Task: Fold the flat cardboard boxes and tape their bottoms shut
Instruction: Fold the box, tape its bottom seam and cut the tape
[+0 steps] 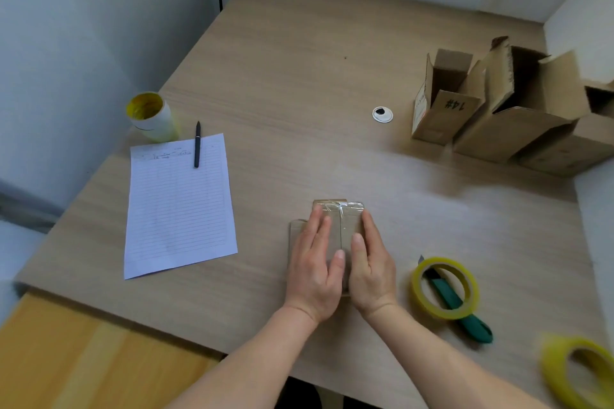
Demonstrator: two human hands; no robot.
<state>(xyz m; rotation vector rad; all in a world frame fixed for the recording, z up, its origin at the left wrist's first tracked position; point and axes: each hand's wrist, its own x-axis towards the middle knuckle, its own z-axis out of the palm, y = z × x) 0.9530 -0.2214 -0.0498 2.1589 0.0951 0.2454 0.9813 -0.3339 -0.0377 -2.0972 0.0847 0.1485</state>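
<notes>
A small cardboard box stands on the table with its taped bottom facing up; clear tape runs along the centre seam and over the far edge. My left hand lies flat on the left half of that face with straight fingers. My right hand presses flat on the right half, thumb beside the seam. A roll of yellow tape lies to the right of my hands, over a green utility knife. A second yellow tape roll sits at the lower right corner.
Several folded, open cardboard boxes stand at the far right. A lined sheet of paper with a black pen lies at the left, beside a white and yellow cylinder. A cable grommet is set in the wooden table.
</notes>
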